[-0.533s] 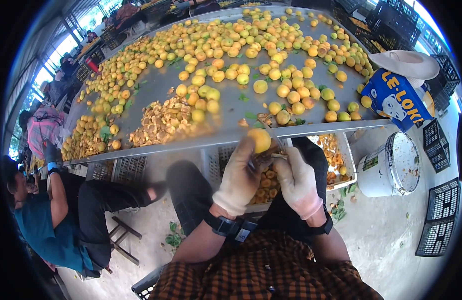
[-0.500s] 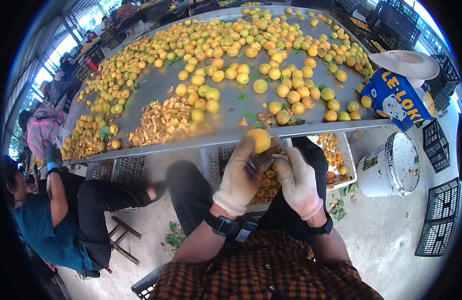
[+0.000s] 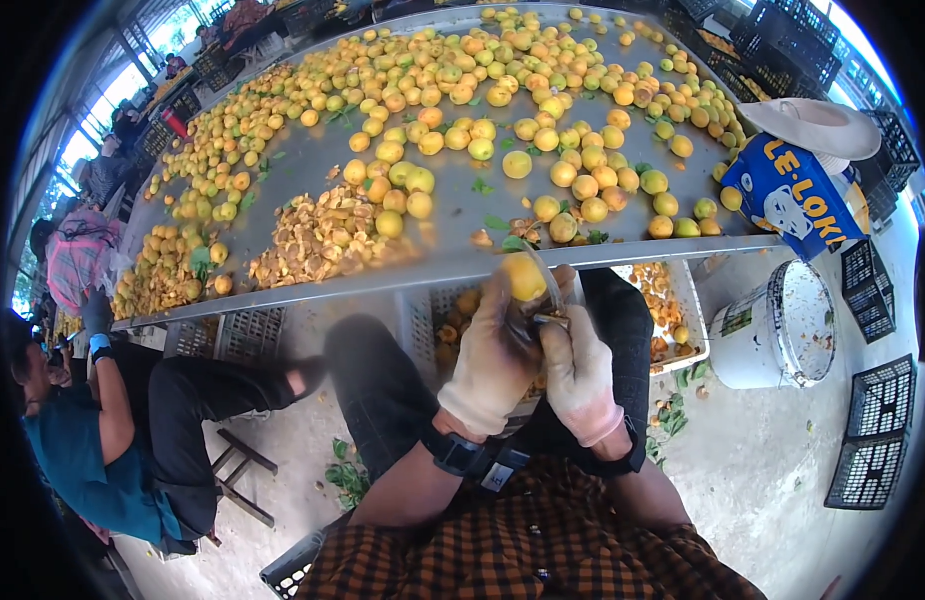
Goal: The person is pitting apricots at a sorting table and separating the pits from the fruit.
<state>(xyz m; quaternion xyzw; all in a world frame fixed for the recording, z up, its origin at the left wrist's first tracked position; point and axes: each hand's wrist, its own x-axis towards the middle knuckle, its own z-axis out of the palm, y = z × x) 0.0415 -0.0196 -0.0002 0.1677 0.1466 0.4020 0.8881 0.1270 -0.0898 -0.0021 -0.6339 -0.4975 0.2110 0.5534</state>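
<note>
A whole yellow apricot (image 3: 524,277) is pinched in the fingers of my left hand (image 3: 490,355), just in front of the table's edge. My right hand (image 3: 583,375) closes on a thin metal tool (image 3: 556,298), whose curved strip rises beside the fruit; its exact kind is hard to make out. Both hands wear pale gloves, with dark stains on the left fingers. They are close together above my lap, partly covering a crate of cut apricots (image 3: 450,322) below.
Many whole apricots lie across the metal table (image 3: 453,215), beside a heap of orange-brown pieces (image 3: 318,240). To the right are a white tray (image 3: 695,330), a white bucket (image 3: 758,345), a blue bag (image 3: 788,200) and black crates (image 3: 871,430). A co-worker (image 3: 93,450) sits at left.
My right hand has come slightly closer to the left one, with the metal tool nearer the apricot. The left hand keeps its hold on the fruit.
</note>
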